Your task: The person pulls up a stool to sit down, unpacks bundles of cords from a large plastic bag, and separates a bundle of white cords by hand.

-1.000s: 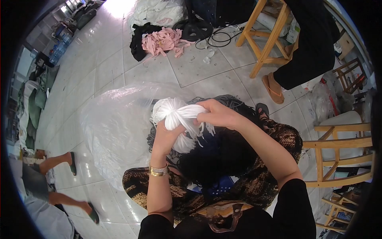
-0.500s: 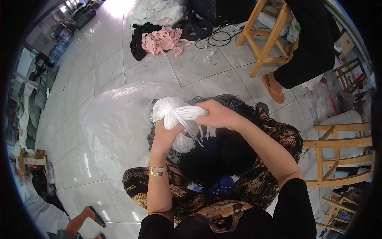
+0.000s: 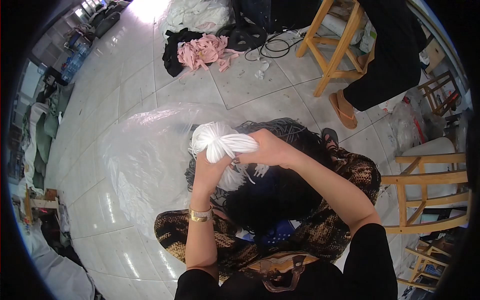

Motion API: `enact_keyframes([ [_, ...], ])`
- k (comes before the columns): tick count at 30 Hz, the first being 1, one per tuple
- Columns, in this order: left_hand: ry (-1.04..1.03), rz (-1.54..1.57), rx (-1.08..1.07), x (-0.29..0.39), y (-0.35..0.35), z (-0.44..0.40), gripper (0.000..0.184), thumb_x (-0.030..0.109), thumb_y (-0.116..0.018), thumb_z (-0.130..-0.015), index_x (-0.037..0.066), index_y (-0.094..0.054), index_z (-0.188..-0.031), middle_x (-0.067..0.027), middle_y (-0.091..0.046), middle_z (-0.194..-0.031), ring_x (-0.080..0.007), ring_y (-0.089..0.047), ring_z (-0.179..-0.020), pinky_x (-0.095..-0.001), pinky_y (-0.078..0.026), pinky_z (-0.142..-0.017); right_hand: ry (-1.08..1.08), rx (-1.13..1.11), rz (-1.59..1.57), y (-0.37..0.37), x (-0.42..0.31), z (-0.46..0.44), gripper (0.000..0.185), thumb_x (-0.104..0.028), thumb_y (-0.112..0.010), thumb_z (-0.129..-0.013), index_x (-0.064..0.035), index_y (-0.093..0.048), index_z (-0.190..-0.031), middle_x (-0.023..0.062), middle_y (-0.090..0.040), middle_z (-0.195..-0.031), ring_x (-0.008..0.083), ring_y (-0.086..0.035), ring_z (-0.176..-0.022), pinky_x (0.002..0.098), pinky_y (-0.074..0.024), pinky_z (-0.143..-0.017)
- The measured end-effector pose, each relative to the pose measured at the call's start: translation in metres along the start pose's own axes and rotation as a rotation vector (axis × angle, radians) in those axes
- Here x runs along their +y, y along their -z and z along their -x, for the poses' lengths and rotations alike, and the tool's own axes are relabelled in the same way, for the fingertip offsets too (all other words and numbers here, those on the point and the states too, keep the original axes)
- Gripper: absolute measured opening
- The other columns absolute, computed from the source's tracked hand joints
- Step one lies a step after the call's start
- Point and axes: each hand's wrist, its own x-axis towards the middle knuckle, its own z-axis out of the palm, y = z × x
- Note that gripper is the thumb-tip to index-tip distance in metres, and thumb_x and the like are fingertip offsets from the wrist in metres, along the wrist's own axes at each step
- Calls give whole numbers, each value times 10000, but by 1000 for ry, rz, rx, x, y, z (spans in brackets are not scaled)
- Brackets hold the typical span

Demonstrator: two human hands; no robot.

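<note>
OK, main piece: white bundle of smooth, soft-looking cords point(image 3: 205, 135), rounded and gathered at a pinch point, strands fanning out, loose ends dangling below. Located above the person's lap, in both hands.

Left hand point(image 3: 206, 172): fingers mostly closed on the near side of the bundle, thumb toward the right hand. Right hand point(image 3: 270, 148): fingers curled over a thick lock of strands, thumb tucked underneath near the left thumb. Whether the thumbs touch, can't tell.

Under and around: dull grey stringy cords point(image 3: 282, 125), plus a matte black fibrous mass point(image 3: 270, 200) across the lap. Thin, crinkled translucent plastic sheet point(image 3: 145, 170) spread on glossy pale floor tiles point(image 3: 117, 255), left of the bundle. Brown-and-black patterned trousers point(image 3: 360, 175) either side.

Hard to read: left fingertips mostly behind cords; black mass too dark for individual strands; blue white-dotted item point(image 3: 274, 235) partly covered, shape unclear. Another person in black trousers point(image 3: 390, 60), top right, is cut off by the frame.
</note>
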Motion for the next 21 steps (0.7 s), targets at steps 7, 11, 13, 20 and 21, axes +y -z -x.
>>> enact_keyframes([
  [7, 19, 24, 19, 1, 1, 1, 181, 27, -612, -715, -38, -625, -884, -48, -627, -738, -101, -568, -617, -243, -446, -567, -87, -12, -62, 8, -9, 3, 259, -152, -618, -673, 18, -634, -868, 20, -570, -645, 60, -467, -569, 227, -397, -541],
  [11, 36, 20, 20, 1, 1, 1, 189, 32, -622, -711, -37, -625, -886, -45, -625, -728, -100, -566, -613, -243, -444, -565, -176, -41, -303, 10, -21, 5, 239, -150, -608, -673, 5, -634, -853, 5, -546, -630, 62, -462, -556, 226, -388, -529],
  [13, 19, 21, 19, 1, 0, 1, 187, 37, -626, -712, -37, -626, -884, -43, -624, -725, -96, -562, -611, -241, -442, -563, -163, -15, -168, 6, -19, 6, 237, -153, -613, -671, 4, -630, -848, 14, -561, -651, 63, -474, -576, 229, -396, -539],
  [20, -7, -58, 24, -4, -2, -1, 179, 36, -606, -707, -39, -629, -868, -38, -622, -720, -88, -555, -608, -238, -441, -568, 37, 12, 146, 0, -2, 1, 224, -160, -635, -665, 6, -623, -814, 28, -577, -626, 78, -495, -562, 252, -422, -532],
  [21, -6, -60, 27, -5, -2, -1, 184, 35, -603, -705, -39, -628, -872, -38, -621, -719, -89, -554, -607, -240, -442, -569, 44, 30, 147, 0, -2, 1, 221, -160, -636, -664, 9, -623, -805, 25, -572, -614, 77, -491, -553, 254, -419, -524],
])
